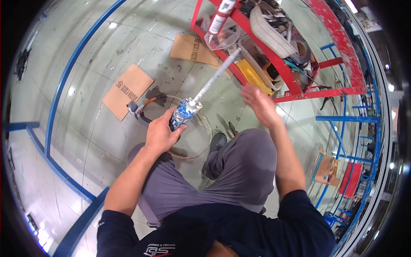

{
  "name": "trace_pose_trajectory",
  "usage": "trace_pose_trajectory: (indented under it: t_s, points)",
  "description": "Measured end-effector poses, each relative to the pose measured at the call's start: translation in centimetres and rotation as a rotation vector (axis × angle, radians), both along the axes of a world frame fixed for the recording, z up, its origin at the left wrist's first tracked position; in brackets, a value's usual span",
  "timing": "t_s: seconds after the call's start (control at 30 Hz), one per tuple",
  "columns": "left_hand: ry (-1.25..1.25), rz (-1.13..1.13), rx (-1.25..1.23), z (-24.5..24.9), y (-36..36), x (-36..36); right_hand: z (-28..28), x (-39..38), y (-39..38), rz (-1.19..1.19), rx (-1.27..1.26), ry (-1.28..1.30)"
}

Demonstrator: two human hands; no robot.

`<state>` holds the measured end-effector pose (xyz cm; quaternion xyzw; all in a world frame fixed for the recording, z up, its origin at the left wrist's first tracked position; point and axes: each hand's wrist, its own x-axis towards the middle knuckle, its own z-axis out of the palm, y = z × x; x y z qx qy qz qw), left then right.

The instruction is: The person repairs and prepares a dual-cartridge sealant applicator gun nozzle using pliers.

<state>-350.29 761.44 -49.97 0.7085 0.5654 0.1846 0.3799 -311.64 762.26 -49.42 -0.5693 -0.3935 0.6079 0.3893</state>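
My left hand (pixel 160 132) is wrapped round a short cylinder (pixel 185 115) smeared thickly with blue and white. From its end a long, thin, white-coated rod (pixel 216 78) slants up to the right, its tip overlapping the red cart in this view. The exact kind of tool cannot be made out. My right hand (pixel 261 105) is apart from it, raised beside the lower edge of the red cart (pixel 295 88), fingers stretched out and slightly blurred, holding nothing visible. Below the left hand, a clear hose (pixel 209 128) loops on the floor, with an orange-and-black fitting (pixel 147 102) near it.
Two brown cardboard pieces (pixel 128 91) (pixel 193 49) lie on the tiled floor. The cart carries a sealant cartridge (pixel 220 19), a yellow box (pixel 254 76) and mixed tools. A blue metal frame (pixel 58 88) curves along the left; blue racks (pixel 349 120) and a cardboard box (pixel 326 168) stand right.
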Motion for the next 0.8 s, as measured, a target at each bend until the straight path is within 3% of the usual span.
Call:
trace_pose_trajectory:
  t_s: [0.03,0.1,0.13,0.17,0.23,0.33,0.47,0.8]
  points:
    - [-0.018,0.015,-0.010,0.4,-0.2,0.3,5.3,-1.8,0.7,0.114,0.181,0.121]
    - [-0.063,0.032,-0.025,1.4,-0.8,1.3,11.9,-8.1,1.4,0.223,0.294,-0.009]
    - [-0.118,0.025,0.087,1.1,-1.5,1.8,13.0,-11.8,1.6,0.064,0.227,0.050]
    - [-0.084,0.032,0.053,1.5,-2.1,2.1,13.3,-15.4,1.6,-0.094,0.161,0.115]
    - [-0.112,0.055,0.057,1.3,-2.9,2.4,11.3,-20.5,1.6,-0.450,0.372,0.218]
    - [-0.153,0.058,0.111,1.3,-3.5,2.8,9.3,-22.1,2.7,-0.548,0.252,0.261]
    - [-0.301,0.165,-0.011,1.9,-3.8,3.4,10.0,-22.8,2.1,-0.416,0.184,0.164]
    - [-0.425,-0.037,-0.183,1.3,-3.2,-0.1,10.0,-22.9,0.3,-0.139,0.272,0.302]
